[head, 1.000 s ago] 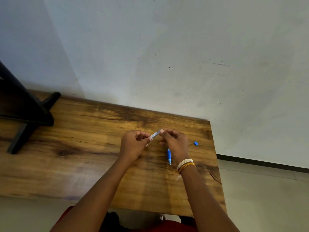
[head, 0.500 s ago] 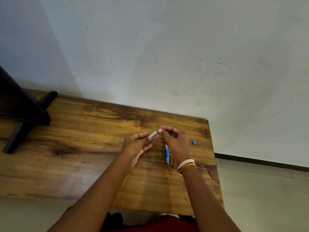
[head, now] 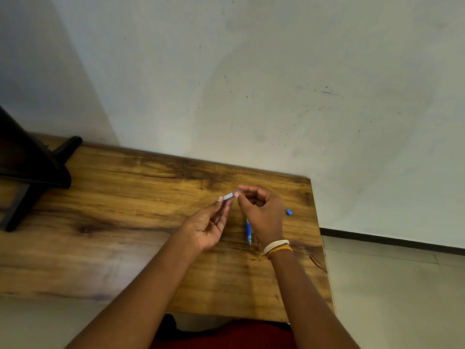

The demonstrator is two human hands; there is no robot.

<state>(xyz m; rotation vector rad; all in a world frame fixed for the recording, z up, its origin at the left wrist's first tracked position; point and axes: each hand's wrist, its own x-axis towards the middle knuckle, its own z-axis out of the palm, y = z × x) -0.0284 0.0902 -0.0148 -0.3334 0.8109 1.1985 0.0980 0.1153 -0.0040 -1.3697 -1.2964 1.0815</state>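
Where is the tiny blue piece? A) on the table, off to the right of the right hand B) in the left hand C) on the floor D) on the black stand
A: the tiny blue piece lies alone on the wooden table, apart from the right hand, which pinches a clear piece.

Soft, even, rather dim light filled the scene. A broad grey shadow covered the wall (head: 276, 71) far up and left of the left hand (head: 208, 227); a fainter rounded one lay straight above the right hand (head: 264, 212). The desk (head: 125, 222) showed a pale sheen below and left of the hands. The small clear piece (head: 232, 195) between the hands was smeared. The desk's edge right of the hands bowed slightly.
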